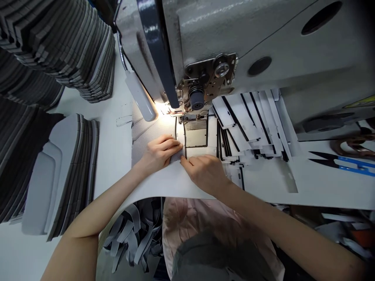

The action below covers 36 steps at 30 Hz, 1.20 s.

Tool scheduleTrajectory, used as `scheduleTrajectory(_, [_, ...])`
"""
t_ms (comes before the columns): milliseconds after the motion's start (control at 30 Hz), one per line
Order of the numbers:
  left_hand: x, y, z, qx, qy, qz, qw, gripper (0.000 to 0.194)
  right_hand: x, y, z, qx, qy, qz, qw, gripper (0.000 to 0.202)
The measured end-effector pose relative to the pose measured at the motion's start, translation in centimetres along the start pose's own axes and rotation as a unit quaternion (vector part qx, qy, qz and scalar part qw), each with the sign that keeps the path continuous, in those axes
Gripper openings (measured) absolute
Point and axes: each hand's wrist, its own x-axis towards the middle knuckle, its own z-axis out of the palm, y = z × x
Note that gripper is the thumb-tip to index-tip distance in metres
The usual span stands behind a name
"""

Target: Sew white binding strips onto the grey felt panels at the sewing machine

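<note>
A grey fabric panel [146, 134] lies on the white table, its right edge running under the needle area of a sewing machine [196, 93]. Along that edge sits a narrow white strip [180, 134] with a dark border. My left hand [159, 152] rests on the panel, fingers close together and pressing it down near the edge. My right hand [205, 171] is just right of it, thumb and curled index finger pinching the near corner of the fabric edge. The lit needle area is a little beyond both hands.
Tall stacks of grey fabric pieces [73, 47] and padded panels [70, 156] stand at the left. White strips with black edges [243, 121] lie right of the needle. Blue-handled snips [345, 163] are at the far right. Grey offcuts [131, 234] hang below the table edge.
</note>
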Motion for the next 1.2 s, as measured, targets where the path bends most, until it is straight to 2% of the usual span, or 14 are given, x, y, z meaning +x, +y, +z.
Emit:
scheduleTrajectory(200, [0.7, -1.1, 0.4, 0.018, 0.01, -0.003, 1.0, 0.031, 1.7, 0.6, -1.3, 0.03, -0.157, 0.031, 0.987, 0.042])
scheduleTrajectory(367, [1.3, -2.2, 0.8, 0.016, 0.006, -0.021, 1.0, 0.031, 2.9, 1.3, -2.0, 0.046, -0.224, 0.058, 0.972, 0.051])
scheduleTrajectory(467, [1.7, -2.7, 0.9, 0.02, -0.007, -0.037, 0.999, 0.033, 3.6, 1.6, -2.2, 0.047, -0.233, 0.072, 0.969, 0.052])
scheduleTrajectory(700, [2.7, -4.0, 1.0, 0.088, 0.005, -0.001, 0.996, 0.032, 4.9, 2.5, -2.2, 0.042, -0.251, 0.111, 0.961, 0.054])
scheduleTrajectory(800, [2.8, -4.5, 1.0, 0.094, 0.005, -0.011, 0.995, 0.033, 5.3, 2.8, -2.0, 0.041, -0.247, 0.125, 0.96, 0.051])
scheduleTrajectory(967, [2.4, -4.1, 0.6, 0.056, -0.012, -0.056, 0.997, 0.028, 6.3, 3.2, -1.6, 0.039, -0.251, 0.139, 0.957, 0.05])
scheduleTrajectory(1100, [1.8, -3.6, 0.4, 0.061, 0.0, -0.049, 0.997, 0.028, 6.6, 3.3, -1.2, 0.031, -0.236, 0.154, 0.959, 0.051])
scheduleTrajectory(1200, [1.4, -4.1, 0.8, 0.059, 0.014, -0.044, 0.997, 0.031, 6.5, 3.3, -0.8, 0.036, -0.236, 0.145, 0.96, 0.054])
